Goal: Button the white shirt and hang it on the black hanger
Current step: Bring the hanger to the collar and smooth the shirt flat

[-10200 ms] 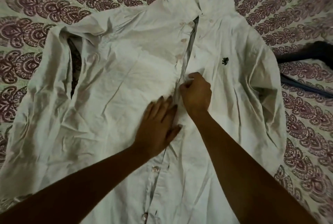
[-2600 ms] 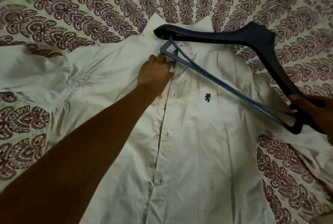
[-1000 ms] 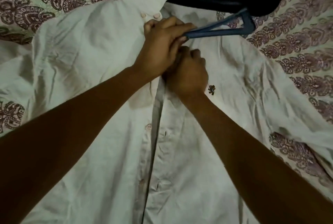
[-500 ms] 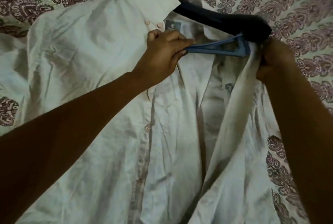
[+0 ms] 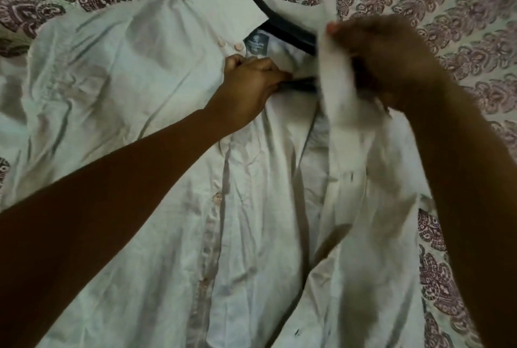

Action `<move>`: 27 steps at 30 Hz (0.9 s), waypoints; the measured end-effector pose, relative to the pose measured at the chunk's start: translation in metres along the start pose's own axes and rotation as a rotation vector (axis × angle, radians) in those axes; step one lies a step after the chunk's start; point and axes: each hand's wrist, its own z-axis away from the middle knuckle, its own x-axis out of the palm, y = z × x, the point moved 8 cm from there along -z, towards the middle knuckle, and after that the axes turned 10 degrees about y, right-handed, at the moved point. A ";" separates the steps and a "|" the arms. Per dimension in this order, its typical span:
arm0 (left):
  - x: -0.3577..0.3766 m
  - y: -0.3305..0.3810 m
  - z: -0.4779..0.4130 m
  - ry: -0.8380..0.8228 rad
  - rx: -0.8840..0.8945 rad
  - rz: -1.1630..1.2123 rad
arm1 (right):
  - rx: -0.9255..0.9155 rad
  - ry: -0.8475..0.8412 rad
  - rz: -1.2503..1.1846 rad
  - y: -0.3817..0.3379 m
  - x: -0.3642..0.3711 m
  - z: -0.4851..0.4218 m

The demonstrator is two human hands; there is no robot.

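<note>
Bare from the lower frame edge to the wrist on both sides: long, slender forearms. Left hand (image 5: pixel 251 84), just below the collar label (image 5: pixel 256 45): sharply seen, knuckles ridged. Right hand (image 5: pixel 386 62), to the right of that label: motion-blurred, one fingernail visible at its upper-left tip.

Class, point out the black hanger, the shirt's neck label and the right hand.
black hanger (image 5: pixel 291 31): head view, bare arm beside collar.
neck label (image 5: pixel 256 43): head view, label's middle.
right hand (image 5: pixel 383 62): head view, back of hand.
</note>
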 end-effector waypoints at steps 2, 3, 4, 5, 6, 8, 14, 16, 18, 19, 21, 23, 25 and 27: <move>0.007 -0.003 -0.009 -0.061 -0.083 -0.036 | 0.072 -0.160 0.145 0.016 0.026 0.012; 0.011 -0.004 -0.011 -0.089 -0.100 -0.053 | 0.052 -0.163 0.208 0.021 0.032 0.017; 0.014 -0.004 -0.012 -0.106 -0.097 -0.064 | -0.027 -0.092 0.279 0.022 0.029 0.016; 0.015 -0.004 -0.012 -0.106 -0.080 -0.071 | -0.133 0.048 0.379 0.018 0.018 0.012; 0.016 -0.005 -0.011 -0.096 -0.062 -0.073 | -0.249 0.224 0.468 0.013 0.000 0.009; 0.015 -0.006 -0.010 -0.077 -0.043 -0.076 | -0.357 0.565 0.561 0.003 -0.044 0.011; 0.013 -0.005 -0.008 0.008 -0.016 -0.047 | -0.345 0.373 1.076 0.044 -0.048 -0.011; 0.010 -0.003 -0.006 0.054 0.008 0.007 | -0.447 0.261 1.192 0.047 -0.013 -0.003; 0.002 -0.007 -0.007 0.145 -0.068 0.174 | -0.593 0.309 1.196 0.044 0.013 0.013; -0.002 -0.010 -0.008 0.181 -0.167 0.302 | -0.645 0.340 1.173 0.046 0.022 0.019; -0.002 -0.017 -0.012 0.189 -0.347 0.495 | -0.684 0.372 1.083 0.048 0.037 0.026; 0.001 -0.018 -0.016 0.187 -0.463 0.623 | -0.612 0.346 0.906 0.049 0.046 0.026; -0.001 -0.026 -0.020 0.253 -0.551 0.647 | -0.565 0.290 0.678 0.042 0.053 0.028; -0.008 -0.037 -0.017 0.329 -0.599 0.538 | -0.561 0.165 0.569 0.035 0.067 0.033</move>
